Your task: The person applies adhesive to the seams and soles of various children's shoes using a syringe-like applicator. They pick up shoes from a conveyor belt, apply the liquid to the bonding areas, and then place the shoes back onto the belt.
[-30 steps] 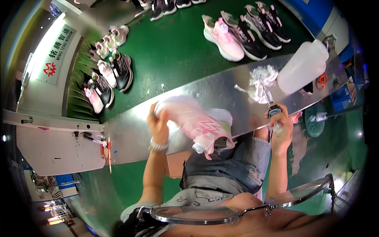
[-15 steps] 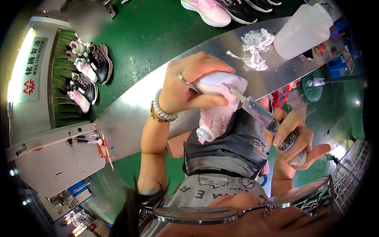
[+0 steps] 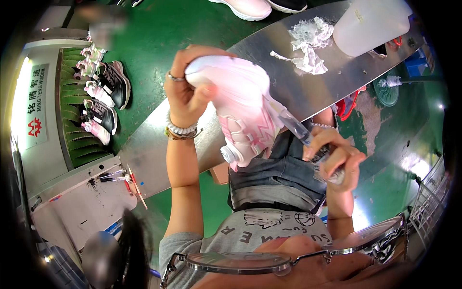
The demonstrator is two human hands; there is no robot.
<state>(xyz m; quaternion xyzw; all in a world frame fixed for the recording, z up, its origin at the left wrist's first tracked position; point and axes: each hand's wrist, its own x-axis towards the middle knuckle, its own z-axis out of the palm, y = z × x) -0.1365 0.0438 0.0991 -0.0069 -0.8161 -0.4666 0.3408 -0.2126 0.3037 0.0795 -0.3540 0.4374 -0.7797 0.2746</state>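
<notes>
My left hand (image 3: 185,98) grips a pink and white sneaker (image 3: 240,86) by one end, fingers behind it and thumb on its near side. The shoe is tilted, its pale sole side upward and its laced pink upper toward my body. A white plug-like piece (image 3: 229,154) shows at the shoe's opening. My right hand (image 3: 334,154) is closed round a slim tool (image 3: 296,126) with a clear shaft and a dark, speckled rear part. Its narrow front end meets the shoe's right edge, where sole and upper join; I cannot tell the kind of tip.
A metal table (image 3: 159,164) runs under my hands. Crumpled white tissue (image 3: 310,45) and a translucent white jug (image 3: 373,26) stand at its far right. Several sneakers (image 3: 113,86) line a green rack at left. Brushes (image 3: 113,176) lie on the left bench.
My left hand has shifted left and turned the sneaker, so more of its side and laces show. My right hand has moved left with the tool, and the view has shifted slightly.
</notes>
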